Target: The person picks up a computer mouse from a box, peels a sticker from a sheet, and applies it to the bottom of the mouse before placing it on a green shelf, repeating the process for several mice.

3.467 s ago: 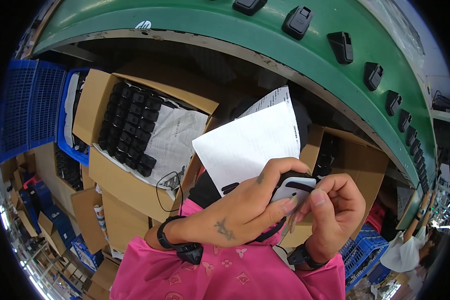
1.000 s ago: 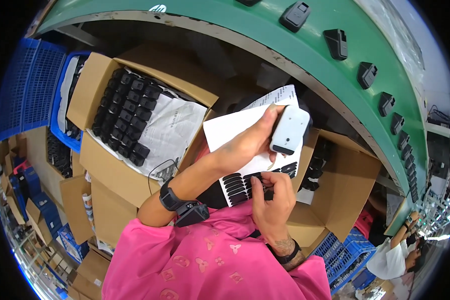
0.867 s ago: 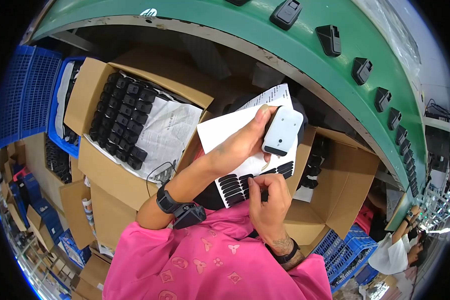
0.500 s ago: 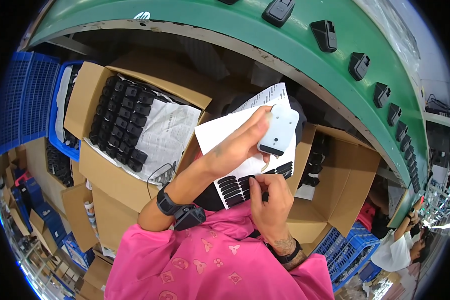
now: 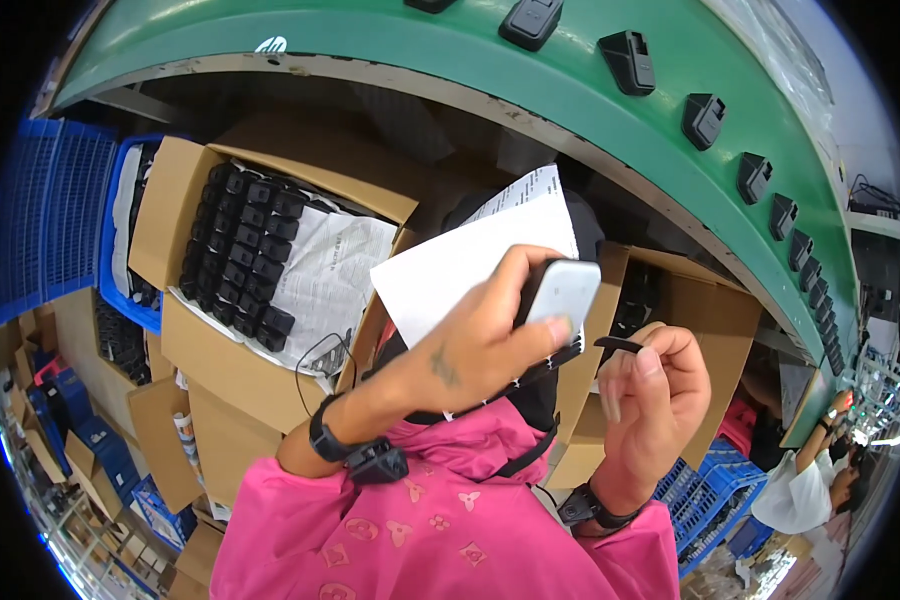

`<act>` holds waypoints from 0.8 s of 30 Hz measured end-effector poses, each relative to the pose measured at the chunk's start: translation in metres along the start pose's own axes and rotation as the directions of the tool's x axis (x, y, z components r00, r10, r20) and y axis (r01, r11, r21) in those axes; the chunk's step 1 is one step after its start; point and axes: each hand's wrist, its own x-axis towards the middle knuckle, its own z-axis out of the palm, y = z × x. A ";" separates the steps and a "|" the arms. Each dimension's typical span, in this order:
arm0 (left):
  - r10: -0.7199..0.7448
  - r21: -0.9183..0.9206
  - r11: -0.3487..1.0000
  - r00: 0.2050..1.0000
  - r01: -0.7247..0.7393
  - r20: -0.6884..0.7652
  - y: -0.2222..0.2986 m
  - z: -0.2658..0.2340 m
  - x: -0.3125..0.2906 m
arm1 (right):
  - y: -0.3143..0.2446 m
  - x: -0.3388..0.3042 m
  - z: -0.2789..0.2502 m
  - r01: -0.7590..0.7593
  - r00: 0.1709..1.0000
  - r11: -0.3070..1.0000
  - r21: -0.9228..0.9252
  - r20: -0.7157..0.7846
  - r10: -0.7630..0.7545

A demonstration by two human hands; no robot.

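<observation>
My left hand [image 5: 475, 335] is closed around a rounded, flat device with a pale silver face and black side [image 5: 568, 288]. It hovers over a white adhesive sheet [image 5: 435, 280] spread across my lap, whose rows of black strips are mostly covered by the hand and forearm. To the right, my right hand [image 5: 662, 400] pinches a thin, curved black adhesive strip [image 5: 618, 344] between thumb and fingertip. The strip points toward the device, with a small gap between them.
On the left, an open carton [image 5: 225, 375] holds rows of black parts [image 5: 240, 250] and paper. Another open carton [image 5: 705, 345] stands right. Along the green bench [image 5: 390, 45] ahead sit several black docks [image 5: 627, 62]. Blue crates [image 5: 715, 500] and a person [image 5: 795, 490] are far right.
My right hand has lifted away from the sheet and moved right with a black strip. My left hand has lowered and turned the device, so its black side shows.
</observation>
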 end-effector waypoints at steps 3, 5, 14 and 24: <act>0.057 -0.015 0.998 0.998 -0.057 0.039 0.006 0.012 -0.015 | -0.015 -0.001 0.019 0.037 0.997 0.998 0.050 0.062 -0.040; 0.073 -0.022 0.997 0.997 -0.072 0.037 0.013 0.016 -0.025 | -0.019 -0.002 0.020 0.007 0.996 0.994 0.108 0.090 -0.016; 0.096 0.019 0.995 0.995 -0.096 -0.021 0.013 0.026 -0.030 | -0.015 -0.005 0.021 -0.015 0.996 0.990 0.143 0.093 0.002; 0.089 0.081 0.993 0.995 -0.085 -0.041 0.017 0.025 -0.031 | -0.013 -0.004 0.023 -0.021 0.996 0.990 0.138 0.090 0.008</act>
